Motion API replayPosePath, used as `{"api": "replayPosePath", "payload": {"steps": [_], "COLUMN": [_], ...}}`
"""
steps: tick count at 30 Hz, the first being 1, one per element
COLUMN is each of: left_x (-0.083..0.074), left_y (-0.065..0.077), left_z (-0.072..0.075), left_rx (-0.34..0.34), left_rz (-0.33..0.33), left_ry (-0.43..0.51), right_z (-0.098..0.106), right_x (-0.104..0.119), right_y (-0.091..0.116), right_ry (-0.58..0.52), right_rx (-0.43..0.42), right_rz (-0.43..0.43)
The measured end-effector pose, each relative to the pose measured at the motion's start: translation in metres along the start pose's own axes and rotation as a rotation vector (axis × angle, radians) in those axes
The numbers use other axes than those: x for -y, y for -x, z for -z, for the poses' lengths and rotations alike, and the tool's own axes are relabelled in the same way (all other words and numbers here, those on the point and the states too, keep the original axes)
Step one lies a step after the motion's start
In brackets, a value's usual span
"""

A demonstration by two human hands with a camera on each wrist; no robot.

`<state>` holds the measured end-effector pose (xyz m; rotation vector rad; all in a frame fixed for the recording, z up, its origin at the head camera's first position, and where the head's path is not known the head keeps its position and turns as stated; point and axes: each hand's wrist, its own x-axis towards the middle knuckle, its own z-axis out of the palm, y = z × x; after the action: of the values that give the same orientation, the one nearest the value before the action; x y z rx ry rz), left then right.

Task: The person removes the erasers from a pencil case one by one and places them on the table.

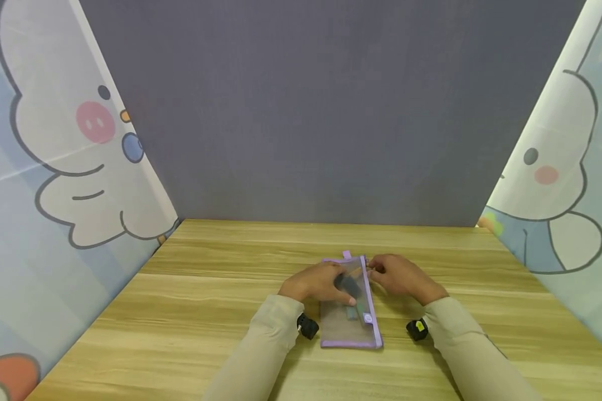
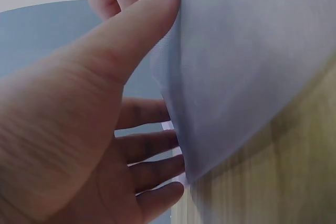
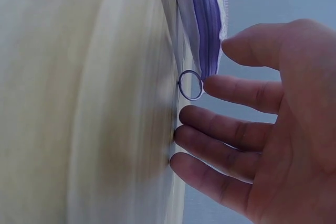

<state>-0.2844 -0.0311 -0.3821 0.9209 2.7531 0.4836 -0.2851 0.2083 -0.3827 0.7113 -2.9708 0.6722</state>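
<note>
A translucent mesh zip pouch [image 1: 343, 334] with purple edging lies flat on the table. Its purple zipper [image 3: 210, 19] runs down the right side, and a small metal ring [image 3: 190, 85] is at the far end. A dark object and a few smaller things show faintly through the mesh. My left hand [image 1: 321, 283] rests on the pouch's upper left part, thumb stretched across the mesh and fingers at its edge. At the zipper's far end is my right hand [image 1: 398, 274]; its index fingertip is right at the ring, the thumb beside the zipper, the other fingers loosely extended.
The wood-grain table [image 1: 205, 312] extends around the pouch on all sides. A dark grey panel [image 1: 311, 111] stands behind it, with cartoon-printed sheets [image 1: 55, 195] at left and right. Black devices [image 1: 307, 326] are strapped to both wrists, below beige sleeves.
</note>
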Motion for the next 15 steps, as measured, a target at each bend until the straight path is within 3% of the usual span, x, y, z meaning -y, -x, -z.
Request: {"api": "replayPosePath", "payload": {"steps": [8,15], "left_x": [-0.0016,-0.003], "left_y": [0.0022,0.0046], "left_z": [-0.0006,0.0049], "left_rx": [-0.008,-0.015], "left_rz": [-0.003,-0.046], "left_ry": [0.038,0.019], "right_z": [-0.0021,-0.0007], "right_x": [0.0009,-0.0012], "right_y": [0.0003,-0.002], "right_ry": [-0.014,-0.034], "right_rx": [-0.012,-0.009], "right_rz": [0.013,0.03]}}
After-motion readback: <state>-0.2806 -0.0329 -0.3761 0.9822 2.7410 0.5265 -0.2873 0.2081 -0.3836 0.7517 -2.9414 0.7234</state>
